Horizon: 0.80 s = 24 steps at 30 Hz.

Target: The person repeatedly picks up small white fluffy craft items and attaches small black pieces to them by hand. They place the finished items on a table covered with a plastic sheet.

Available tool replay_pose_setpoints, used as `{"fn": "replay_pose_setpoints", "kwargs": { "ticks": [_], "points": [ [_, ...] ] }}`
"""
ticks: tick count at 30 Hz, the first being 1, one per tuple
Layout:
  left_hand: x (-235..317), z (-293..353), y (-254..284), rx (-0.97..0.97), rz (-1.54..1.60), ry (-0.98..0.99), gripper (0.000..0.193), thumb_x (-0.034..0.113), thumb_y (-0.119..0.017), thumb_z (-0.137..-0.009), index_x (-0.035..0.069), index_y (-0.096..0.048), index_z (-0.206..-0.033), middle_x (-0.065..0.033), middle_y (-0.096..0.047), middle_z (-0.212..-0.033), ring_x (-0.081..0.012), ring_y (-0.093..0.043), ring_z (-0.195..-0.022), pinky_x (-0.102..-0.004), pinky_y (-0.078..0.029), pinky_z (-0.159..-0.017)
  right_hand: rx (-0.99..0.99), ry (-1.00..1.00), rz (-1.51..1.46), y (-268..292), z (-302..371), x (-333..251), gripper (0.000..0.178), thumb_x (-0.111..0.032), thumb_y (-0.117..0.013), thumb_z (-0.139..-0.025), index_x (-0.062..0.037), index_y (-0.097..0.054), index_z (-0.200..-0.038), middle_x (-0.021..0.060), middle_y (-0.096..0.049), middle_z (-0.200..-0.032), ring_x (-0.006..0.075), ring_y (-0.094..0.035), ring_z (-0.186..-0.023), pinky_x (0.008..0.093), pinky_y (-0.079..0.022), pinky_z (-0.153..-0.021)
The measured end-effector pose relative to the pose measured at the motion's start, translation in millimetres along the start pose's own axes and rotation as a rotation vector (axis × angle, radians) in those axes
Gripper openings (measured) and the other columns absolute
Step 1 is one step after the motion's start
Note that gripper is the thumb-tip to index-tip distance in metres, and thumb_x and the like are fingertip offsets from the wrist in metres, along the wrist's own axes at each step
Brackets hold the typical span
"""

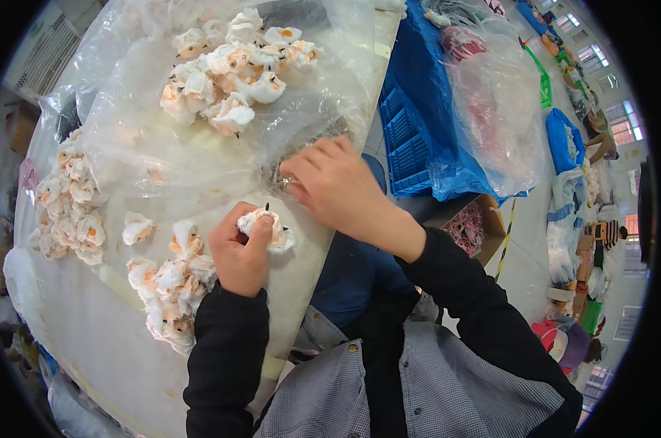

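A white-and-peach artificial flower head (pixel 281 239) was held low over the table (pixel 126 379) by the left hand (pixel 243 252), its thumb pressed across the petals and its fingers curled in behind. The soft body was apparently pinched in this way so that the short dark tip at its upper edge would be left free and facing away from the wearer. The right hand (pixel 336 181) was bent over a clear plastic bag (pixel 199 171), its fingertips curled at some small brownish bits (pixel 271 175); whether anything had been gripped there could not be told (the fingertips were partly hidden and blurred).

The other flower heads were gathered in separate groups: a far heap (pixel 228 73) on the clear plastic, a left-hand heap (pixel 71 208) near the table's edge, and a near heap (pixel 170 288) just beside the left forearm. The grouping was presumably meant to keep batches apart while leaving the middle open for handling. A single loose flower head (pixel 136 228) was left between the last two. At the right, a blue crate (pixel 407 153) was stood close to the table, probably for easy reach.
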<state>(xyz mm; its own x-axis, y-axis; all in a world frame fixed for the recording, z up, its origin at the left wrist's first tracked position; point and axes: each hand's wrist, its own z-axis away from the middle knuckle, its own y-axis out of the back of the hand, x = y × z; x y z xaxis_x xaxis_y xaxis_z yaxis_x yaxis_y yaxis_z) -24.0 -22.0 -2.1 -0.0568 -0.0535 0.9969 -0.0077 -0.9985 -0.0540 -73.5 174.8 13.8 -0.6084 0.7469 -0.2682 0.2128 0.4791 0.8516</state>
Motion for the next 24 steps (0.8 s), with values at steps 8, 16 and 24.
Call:
{"fn": "replay_pose_setpoints", "kwargs": {
  "ticks": [8, 16, 24],
  "points": [
    [1.9, 0.9, 0.0, -0.01, -0.047, 0.01, 0.01, 0.004, -0.068, -0.092, -0.003, -0.066, -0.085, 0.0052, -0.058, -0.073, -0.0011, -0.047, -0.065, -0.0207, -0.036, -0.055, -0.021, -0.076, 0.056, 0.6, -2.2, 7.8, 0.017, -0.015, -0.079, -0.082, -0.0132, -0.072, -0.098, 0.0026, -0.064, -0.096, 0.0243, -0.06, -0.098, 0.0392, -0.044, -0.088],
    [2.2, 0.9, -0.6, -0.013, -0.062, 0.0, 0.008, 0.003, -0.067, -0.092, -0.004, -0.066, -0.087, 0.0051, -0.059, -0.074, -0.0009, -0.048, -0.065, -0.0208, -0.037, -0.055, -0.042, -0.062, 0.116, -14.8, -1.6, 7.5, 0.016, -0.019, -0.079, -0.083, -0.0132, -0.071, -0.096, 0.0021, -0.063, -0.095, 0.0238, -0.059, -0.098, 0.039, -0.044, -0.088],
    [1.7, 0.6, -2.0, -0.015, -0.036, 0.007, 0.009, 0.004, -0.066, -0.094, -0.003, -0.065, -0.088, 0.0046, -0.059, -0.076, -0.0016, -0.049, -0.067, -0.0207, -0.038, -0.057, -0.03, -0.058, 0.081, -17.4, -4.5, 8.5, 0.014, -0.019, -0.078, -0.083, -0.0124, -0.07, -0.093, 0.0024, -0.064, -0.094, 0.0241, -0.06, -0.097, 0.0389, -0.044, -0.087]
  ]
}}
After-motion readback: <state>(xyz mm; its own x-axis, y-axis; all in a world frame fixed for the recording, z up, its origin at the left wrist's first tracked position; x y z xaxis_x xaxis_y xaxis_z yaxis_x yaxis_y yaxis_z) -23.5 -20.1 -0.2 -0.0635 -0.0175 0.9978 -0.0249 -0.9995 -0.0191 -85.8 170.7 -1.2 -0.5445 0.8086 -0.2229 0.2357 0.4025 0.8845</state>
